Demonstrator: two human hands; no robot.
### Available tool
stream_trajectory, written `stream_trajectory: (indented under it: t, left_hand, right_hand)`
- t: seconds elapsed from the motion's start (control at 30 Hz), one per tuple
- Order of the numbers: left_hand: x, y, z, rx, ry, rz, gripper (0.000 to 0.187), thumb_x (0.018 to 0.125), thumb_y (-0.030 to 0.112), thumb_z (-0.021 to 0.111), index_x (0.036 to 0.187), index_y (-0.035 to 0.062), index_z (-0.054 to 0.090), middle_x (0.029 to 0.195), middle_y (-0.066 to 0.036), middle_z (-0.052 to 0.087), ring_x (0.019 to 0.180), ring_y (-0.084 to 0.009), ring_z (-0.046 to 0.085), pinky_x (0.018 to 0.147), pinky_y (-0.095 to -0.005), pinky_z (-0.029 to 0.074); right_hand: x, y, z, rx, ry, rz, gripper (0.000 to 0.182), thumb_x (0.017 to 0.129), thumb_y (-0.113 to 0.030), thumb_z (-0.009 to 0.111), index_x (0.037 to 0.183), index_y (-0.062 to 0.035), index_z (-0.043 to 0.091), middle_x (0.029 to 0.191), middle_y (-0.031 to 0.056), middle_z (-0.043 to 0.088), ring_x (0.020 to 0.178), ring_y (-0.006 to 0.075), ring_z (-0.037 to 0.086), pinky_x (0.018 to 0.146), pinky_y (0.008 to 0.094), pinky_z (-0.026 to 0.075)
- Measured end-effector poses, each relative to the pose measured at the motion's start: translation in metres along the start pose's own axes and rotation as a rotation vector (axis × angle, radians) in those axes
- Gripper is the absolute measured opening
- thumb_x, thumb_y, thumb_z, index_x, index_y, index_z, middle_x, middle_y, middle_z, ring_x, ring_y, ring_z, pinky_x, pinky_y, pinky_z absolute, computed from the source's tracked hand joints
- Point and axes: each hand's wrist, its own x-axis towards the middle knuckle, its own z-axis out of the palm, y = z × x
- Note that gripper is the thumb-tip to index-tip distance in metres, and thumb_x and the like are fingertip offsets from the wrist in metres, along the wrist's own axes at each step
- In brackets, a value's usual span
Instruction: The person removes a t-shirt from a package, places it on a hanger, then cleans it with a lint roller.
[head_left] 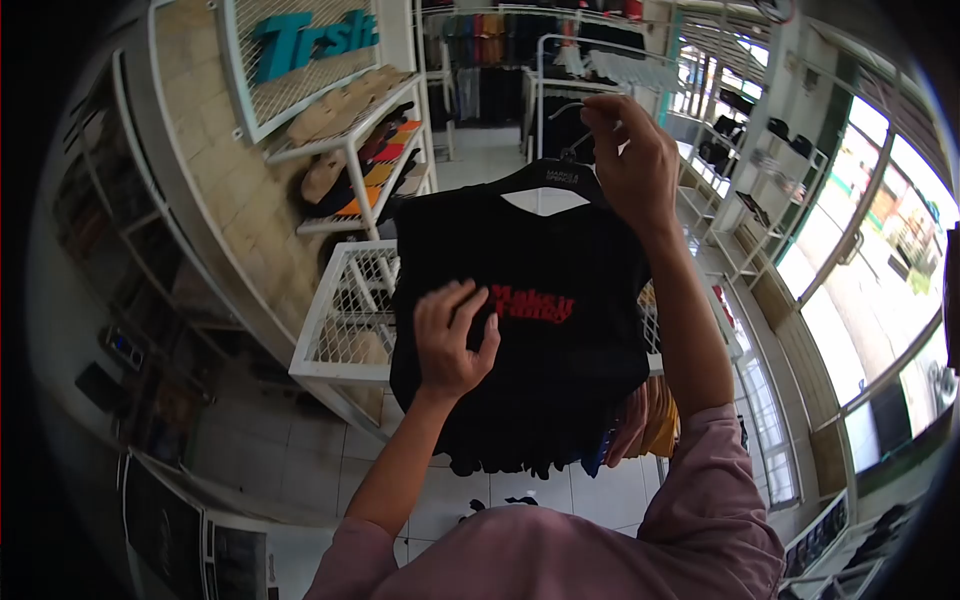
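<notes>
A black shirt (pixel 520 370) with red lettering hangs on a black hanger (pixel 560 176) in front of me. At the upper right, my right hand (pixel 635 150) is closed on the hanger's metal hook and holds it up. My left hand (pixel 455 338) is over the shirt's front, just left of the red print, its fingers apart and slightly blurred. Whether its fingertips touch the cloth is hard to tell. Below the shirt's right side, pink and yellow garments (pixel 650 420) show.
Behind the shirt stands a white mesh-topped table (pixel 345 372). White shelves (pixel 350 145) with folded items line the left wall. Clothing racks (pixel 490 40) are at the back. Shelves (pixel 755 215) and glass doors (pixel 840 260) are on the right.
</notes>
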Motion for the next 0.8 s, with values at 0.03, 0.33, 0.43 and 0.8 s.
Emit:
stream_trajectory:
  t: [0.03,0.33,0.43,0.8]
  left_hand:
    - [0.029,0.018,-0.013,0.033,0.079,0.069,0.038,0.087,0.019,0.074,0.122,0.0048,0.067,0.128,-0.013,0.063,0.123,-0.0330,0.058,0.107,-0.0484,0.042]
    - [0.118,0.103,-0.007,-0.153,-0.265,0.177,0.060,0.088,0.012,0.076,0.144,0.0126,0.054,0.115,-0.013,0.072,0.096,-0.0321,0.071,0.083,-0.0421,0.054]
    - [0.085,0.116,0.009,-0.224,-0.339,0.127,0.062,0.085,0.008,0.074,0.143,0.0121,0.054,0.099,-0.013,0.071,0.083,-0.0326,0.070,0.076,-0.0412,0.054]
    - [0.027,0.140,0.059,-0.168,-0.781,-0.207,0.025,0.091,0.021,0.073,0.109,0.0085,0.063,0.072,-0.012,0.068,0.072,-0.0348,0.070,0.067,-0.0451,0.051]
  right_hand:
    - [0.000,-0.007,-0.016,-0.022,0.006,0.007,0.009,0.093,-0.012,0.073,0.101,-0.0084,0.072,0.092,0.0062,0.076,0.066,0.0185,0.072,0.059,0.0299,0.053]
    - [-0.046,-0.036,-0.122,0.120,-0.066,0.176,0.013,0.092,-0.014,0.073,0.103,-0.0060,0.075,0.088,0.0072,0.076,0.069,0.0149,0.070,0.058,0.0287,0.050]
    - [-0.094,-0.006,-0.152,0.087,-0.131,0.270,0.021,0.096,-0.023,0.071,0.106,-0.0049,0.074,0.091,0.0093,0.075,0.077,0.0171,0.071,0.068,0.0327,0.053]
    - [-0.292,0.158,-0.184,-0.615,-0.484,0.667,0.045,0.086,-0.033,0.072,0.126,-0.0128,0.067,0.132,0.0170,0.059,0.122,0.0386,0.056,0.098,0.0564,0.043]
